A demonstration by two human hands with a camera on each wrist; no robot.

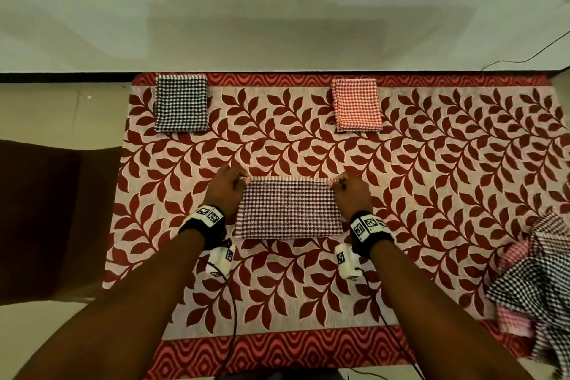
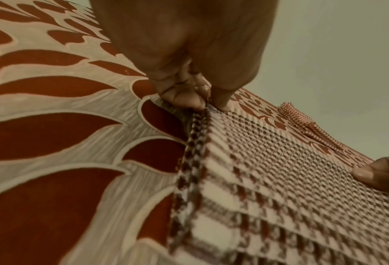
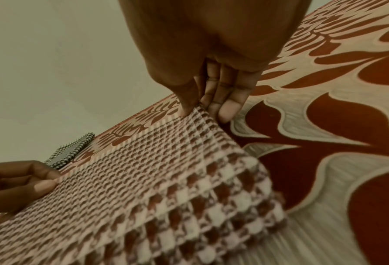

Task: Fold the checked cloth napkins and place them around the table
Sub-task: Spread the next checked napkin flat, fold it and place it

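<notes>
A maroon-and-white checked napkin [image 1: 290, 208] lies folded in half as a wide rectangle on the leaf-patterned tablecloth [image 1: 431, 179]. My left hand [image 1: 226, 187] pinches its far left corner [image 2: 206, 109] between thumb and fingers. My right hand [image 1: 348, 190] pinches the far right corner [image 3: 199, 109] the same way. Both corners are held close to the cloth. Two folded napkins lie at the far edge: a black checked napkin [image 1: 181, 103] on the left and a pink-red checked napkin [image 1: 357, 104] right of centre.
A loose heap of unfolded checked napkins [image 1: 536, 281] sits at the table's right edge. A dark brown object [image 1: 46, 219] stands left of the table. A white wall [image 1: 277, 9] rises behind the far edge. Cables trail from my wrists.
</notes>
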